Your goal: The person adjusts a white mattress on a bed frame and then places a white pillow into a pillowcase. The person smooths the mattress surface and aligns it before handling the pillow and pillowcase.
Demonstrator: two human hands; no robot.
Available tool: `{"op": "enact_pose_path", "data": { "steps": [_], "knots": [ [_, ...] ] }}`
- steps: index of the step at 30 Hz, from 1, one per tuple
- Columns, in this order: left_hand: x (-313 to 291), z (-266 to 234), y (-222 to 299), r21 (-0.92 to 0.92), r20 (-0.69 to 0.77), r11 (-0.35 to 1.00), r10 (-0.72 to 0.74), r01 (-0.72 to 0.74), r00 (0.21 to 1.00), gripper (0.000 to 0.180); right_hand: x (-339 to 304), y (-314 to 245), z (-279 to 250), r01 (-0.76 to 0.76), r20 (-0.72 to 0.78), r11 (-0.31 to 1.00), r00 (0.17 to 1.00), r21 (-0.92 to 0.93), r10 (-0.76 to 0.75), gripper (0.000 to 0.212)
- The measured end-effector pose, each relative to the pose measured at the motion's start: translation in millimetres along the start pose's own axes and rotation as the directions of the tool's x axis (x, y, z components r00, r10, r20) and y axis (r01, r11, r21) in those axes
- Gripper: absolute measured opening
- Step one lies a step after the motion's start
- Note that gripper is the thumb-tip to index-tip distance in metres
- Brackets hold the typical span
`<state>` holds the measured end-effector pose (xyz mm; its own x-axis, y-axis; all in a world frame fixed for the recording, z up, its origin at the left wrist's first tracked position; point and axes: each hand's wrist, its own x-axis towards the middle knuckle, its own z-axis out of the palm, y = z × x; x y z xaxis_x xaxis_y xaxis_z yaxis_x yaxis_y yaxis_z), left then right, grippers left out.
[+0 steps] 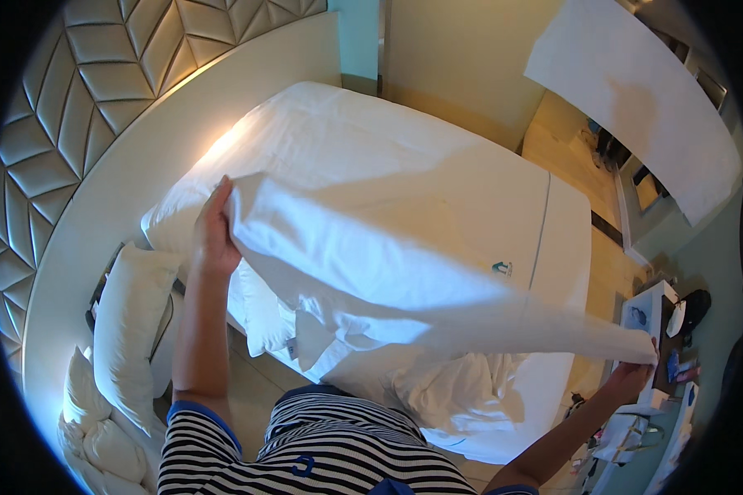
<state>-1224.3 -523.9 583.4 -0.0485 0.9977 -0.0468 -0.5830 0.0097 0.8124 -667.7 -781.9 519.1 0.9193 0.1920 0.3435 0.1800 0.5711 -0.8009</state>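
Observation:
A white bed sheet [371, 256] is stretched in the air between my two hands, above the near part of the bed. My left hand [215, 235], raised near the head end, is closed on one edge of it. Far to the right, my right hand [633, 375] is closed on the other end, where the cloth is gathered narrow. Below the sheet lies the mattress [462, 157], white with a dark line across its foot end. The lifted sheet hides part of the mattress and most of a white pillow [264, 313]. Crumpled white bedding [462, 388] lies at the bed's near side.
A padded headboard wall [107, 82] curves along the left. White pillows [132, 318] stand beside the bed at lower left. At right, a shelf unit [644, 313] holds small items, with a white bag [623, 437] nearby. A large white panel-like surface [627, 99] fills the upper right.

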Motion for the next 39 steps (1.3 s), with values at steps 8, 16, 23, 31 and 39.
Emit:
{"op": "enact_pose_path", "data": {
  "steps": [8, 16, 23, 31, 39],
  "knots": [
    [-19.6, 66.1, -57.8, -0.093, 0.326, 0.94, -0.283, 0.329, 0.902, 0.022, -81.3, 68.7, 69.4, 0.273, 0.441, 0.784, 0.898, -0.558, 0.001, 0.024],
    [-97.7, 93.1, -138.7, 0.561, 0.666, 0.826, -0.488, 0.052, 0.564, 0.03, -249.9, 70.8, 161.4, 0.215, 0.879, 0.884, 0.347, -0.414, 0.327, 0.025],
    [-91.7, 55.4, -138.4, 0.63, 0.733, 0.489, -0.118, -0.603, 0.67, 0.027, -226.9, 118.7, 90.7, -0.634, 0.363, 0.703, 0.603, -0.323, 0.71, 0.026],
    [-36.5, -77.7, -192.4, 0.769, 0.271, 0.638, -0.367, 0.028, 0.89, 0.018, -130.5, 49.1, -18.4, -0.564, 0.275, 0.773, 0.725, -0.289, 0.632, 0.038],
    [4.0, -320.3, -221.7, 0.742, -0.64, 0.317, 0.07, 0.591, 0.766, 0.108, -141.0, -27.7, 20.5, -0.195, 0.159, 0.872, 0.943, -0.449, 0.293, 0.034]
  ]
}}
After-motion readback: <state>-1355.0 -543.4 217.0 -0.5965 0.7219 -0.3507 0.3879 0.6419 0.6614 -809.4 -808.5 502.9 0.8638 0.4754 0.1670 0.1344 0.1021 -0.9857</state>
